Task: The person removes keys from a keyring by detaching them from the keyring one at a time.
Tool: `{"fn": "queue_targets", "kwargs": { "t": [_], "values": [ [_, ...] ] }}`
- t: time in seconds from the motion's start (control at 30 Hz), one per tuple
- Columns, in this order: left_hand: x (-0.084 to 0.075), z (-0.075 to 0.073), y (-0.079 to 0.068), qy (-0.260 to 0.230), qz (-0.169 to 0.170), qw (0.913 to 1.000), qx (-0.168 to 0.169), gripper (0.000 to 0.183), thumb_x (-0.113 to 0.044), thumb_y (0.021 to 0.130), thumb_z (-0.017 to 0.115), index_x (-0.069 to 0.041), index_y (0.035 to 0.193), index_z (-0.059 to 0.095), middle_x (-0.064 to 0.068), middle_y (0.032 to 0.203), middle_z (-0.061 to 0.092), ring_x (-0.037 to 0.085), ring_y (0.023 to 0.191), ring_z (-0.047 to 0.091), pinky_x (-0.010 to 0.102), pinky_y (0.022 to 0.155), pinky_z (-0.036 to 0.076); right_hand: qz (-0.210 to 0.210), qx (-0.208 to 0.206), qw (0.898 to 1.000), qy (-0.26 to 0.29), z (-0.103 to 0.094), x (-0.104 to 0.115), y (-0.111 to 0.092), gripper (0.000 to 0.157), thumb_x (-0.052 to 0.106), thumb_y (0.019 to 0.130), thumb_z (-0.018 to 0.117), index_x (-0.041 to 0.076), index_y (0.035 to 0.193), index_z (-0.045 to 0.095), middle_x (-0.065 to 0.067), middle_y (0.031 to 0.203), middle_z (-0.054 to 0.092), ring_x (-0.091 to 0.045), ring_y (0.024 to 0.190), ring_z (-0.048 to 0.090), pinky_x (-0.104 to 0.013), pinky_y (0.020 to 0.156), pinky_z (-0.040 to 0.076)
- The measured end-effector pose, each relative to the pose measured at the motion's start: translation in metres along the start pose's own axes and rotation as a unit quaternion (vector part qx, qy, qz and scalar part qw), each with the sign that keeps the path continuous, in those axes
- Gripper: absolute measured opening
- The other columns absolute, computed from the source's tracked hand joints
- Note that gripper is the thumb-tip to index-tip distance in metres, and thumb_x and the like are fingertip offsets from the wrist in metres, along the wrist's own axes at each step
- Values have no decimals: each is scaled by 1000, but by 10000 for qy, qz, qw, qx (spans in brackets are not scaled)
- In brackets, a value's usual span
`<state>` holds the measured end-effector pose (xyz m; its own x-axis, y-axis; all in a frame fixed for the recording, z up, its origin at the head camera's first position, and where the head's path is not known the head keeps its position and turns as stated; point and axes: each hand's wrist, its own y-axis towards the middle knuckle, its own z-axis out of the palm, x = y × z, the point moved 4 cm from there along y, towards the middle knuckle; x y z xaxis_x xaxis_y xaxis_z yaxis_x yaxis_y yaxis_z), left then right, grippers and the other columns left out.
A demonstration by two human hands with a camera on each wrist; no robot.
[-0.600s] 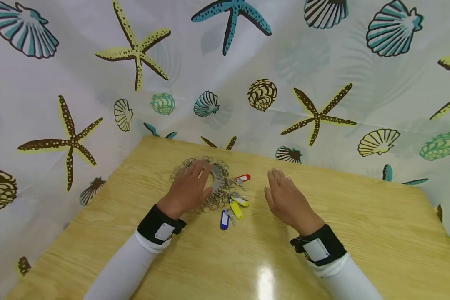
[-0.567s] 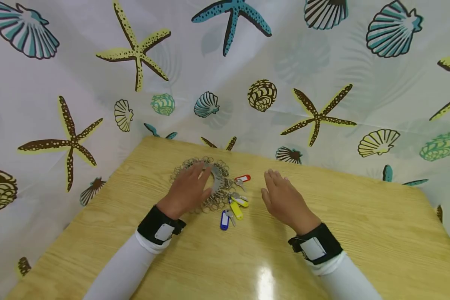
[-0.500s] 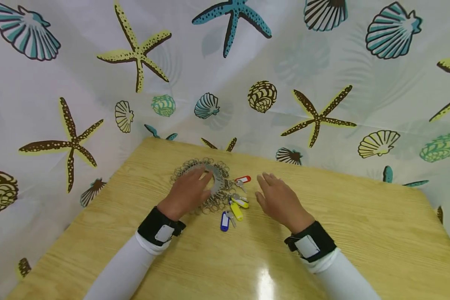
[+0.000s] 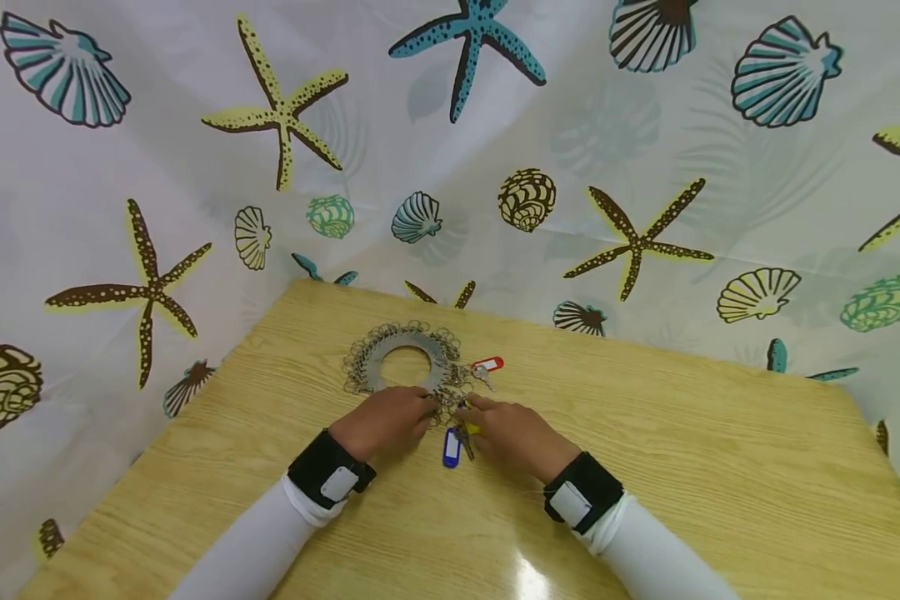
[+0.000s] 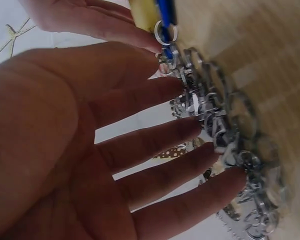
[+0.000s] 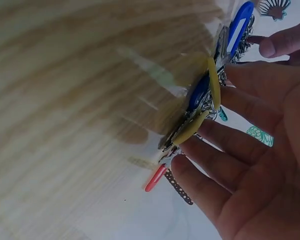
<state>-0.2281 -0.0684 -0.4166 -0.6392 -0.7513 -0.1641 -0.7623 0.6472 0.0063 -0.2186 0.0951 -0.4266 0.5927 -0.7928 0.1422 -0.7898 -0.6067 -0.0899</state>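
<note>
A grey ring-shaped plate [image 4: 437, 357] with many small metal split rings round its edge lies on the table. My left hand [image 4: 392, 421] is at its near edge; in the left wrist view its extended fingertips touch the split rings [image 5: 220, 132]. Right of the plate, my right hand [image 4: 521, 433] reaches over the yellow key tags [image 6: 215, 90], its slightly bent fingers touching them and the metal rings. A blue key tag [image 4: 452, 447] with a key lies between the hands. Beyond the right hand lies a red key tag [image 4: 489, 364] with a key. The right hand partly hides the yellow tags.
The wooden table [image 4: 682, 450] extends far to the right and towards the front. A white curtain [image 4: 465, 167] printed with shells and starfish hangs along its back and left sides.
My right hand has moved left and down onto the yellow tags. The left hand has drawn back from over the plate to its near edge, uncovering the plate's middle.
</note>
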Motion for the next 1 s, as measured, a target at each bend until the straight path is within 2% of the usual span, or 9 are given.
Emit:
{"fn": "queue_targets", "kwargs": {
  "t": [0.1, 0.2, 0.3, 0.37, 0.43, 0.53, 0.73, 1.0],
  "values": [
    [-2, 4, 0, 149, 64, 9998, -82, 26, -18, 97, 58, -7, 119, 68, 11, 114, 66, 26, 98, 65, 41, 83, 54, -60, -103, 9999, -40, 1, 0, -4, 42, 23, 95, 62, 15, 136, 59, -15, 144, 47, -32, 95, 67, -44, 82, 55],
    [-5, 5, 0, 209, 95, 9996, -136, 27, -17, 97, 58, -7, 119, 67, 11, 114, 65, 26, 98, 65, 42, 82, 54, -115, -214, 9997, -48, 1, -2, -7, 41, 23, 95, 61, 14, 135, 59, -16, 144, 48, -28, 77, 69, -42, 75, 56],
    [-9, 5, 1, 246, 67, 9996, -102, 29, -17, 97, 57, -6, 122, 66, 12, 117, 64, 28, 99, 65, 42, 81, 54, -130, -310, 9994, -5, 1, -4, -12, 40, 21, 97, 59, 13, 135, 59, -15, 143, 48, -26, 71, 68, -40, 71, 56],
    [-12, 6, 1, 285, 33, 9996, -81, 30, -18, 97, 57, -7, 124, 66, 12, 119, 64, 28, 100, 65, 42, 81, 55, -85, -355, 9993, 108, 1, -7, -17, 39, 20, 98, 56, 12, 136, 59, -14, 144, 47, -27, 77, 69, -41, 74, 56],
    [-16, 7, 1, 302, 51, 9995, -110, 31, -19, 97, 56, -8, 124, 66, 12, 118, 64, 28, 99, 65, 41, 81, 55, -4, -383, 9991, 177, 2, -10, -22, 39, 20, 99, 54, 12, 136, 58, -12, 145, 47, -30, 93, 68, -43, 81, 55],
    [-24, 8, 2, 316, 141, 9993, -166, 30, -19, 97, 56, -9, 123, 67, 11, 116, 65, 28, 97, 64, 41, 79, 55, 116, -404, 9988, 258, 3, -15, -31, 39, 20, 99, 52, 11, 136, 58, -10, 145, 47, -31, 107, 64, -46, 87, 53],
    [-44, 12, 6, 564, 220, 9981, -116, 30, -22, 97, 56, -10, 122, 68, 12, 113, 64, 29, 94, 63, 40, 72, 56, 187, -564, 9978, 305, 5, -24, -51, 37, 20, 98, 54, 8, 132, 61, -10, 143, 50, -31, 113, 61, -46, 89, 52],
    [-74, 16, 12, 843, 440, 9954, -123, 29, -23, 96, 57, -12, 120, 69, 10, 111, 65, 26, 89, 62, 36, 68, 55, 587, -519, 9966, 265, 5, -31, -82, 38, 23, 99, 53, 8, 133, 60, -7, 143, 50, -29, 116, 60, -46, 91, 52]
  ]
}}
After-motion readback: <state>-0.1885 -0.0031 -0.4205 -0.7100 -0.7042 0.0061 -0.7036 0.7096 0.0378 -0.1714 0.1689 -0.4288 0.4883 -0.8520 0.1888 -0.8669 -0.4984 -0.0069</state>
